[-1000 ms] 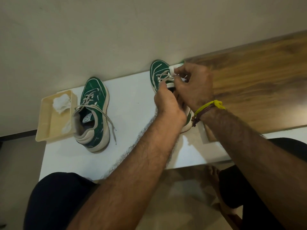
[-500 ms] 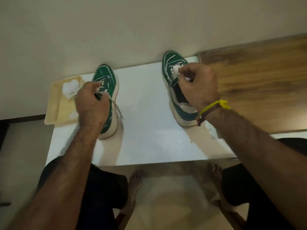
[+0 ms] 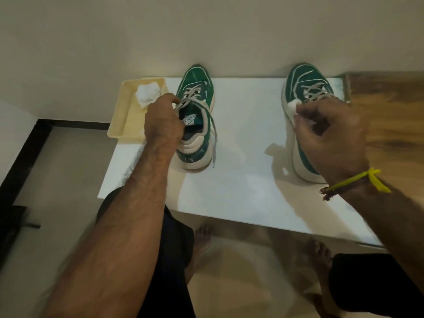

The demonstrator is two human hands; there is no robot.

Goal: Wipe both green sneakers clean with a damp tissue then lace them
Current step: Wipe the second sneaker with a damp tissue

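Note:
Two green sneakers with cream soles stand on a white table point(image 3: 241, 184), toes to the wall. My left hand point(image 3: 164, 125) grips the left sneaker point(image 3: 195, 88) at its opening, fingers curled over the tongue side; a loose grey lace hangs down its right side. My right hand point(image 3: 330, 134) hovers over the right sneaker point(image 3: 302, 76) and pinches a small white tissue wad point(image 3: 293, 103) at its left edge. The heel and opening of the right sneaker are hidden under that hand.
A cream tray point(image 3: 124, 120) holding a crumpled white tissue point(image 3: 146, 95) sits at the table's left end, touching my left hand's side. A wooden surface point(image 3: 390, 125) adjoins the table on the right. My bare feet and the floor show below the front edge.
My left hand left the right sneaker, crossed to the left sneaker and took hold of it. My right hand stayed at the right sneaker with the tissue, sliding toward its left side.

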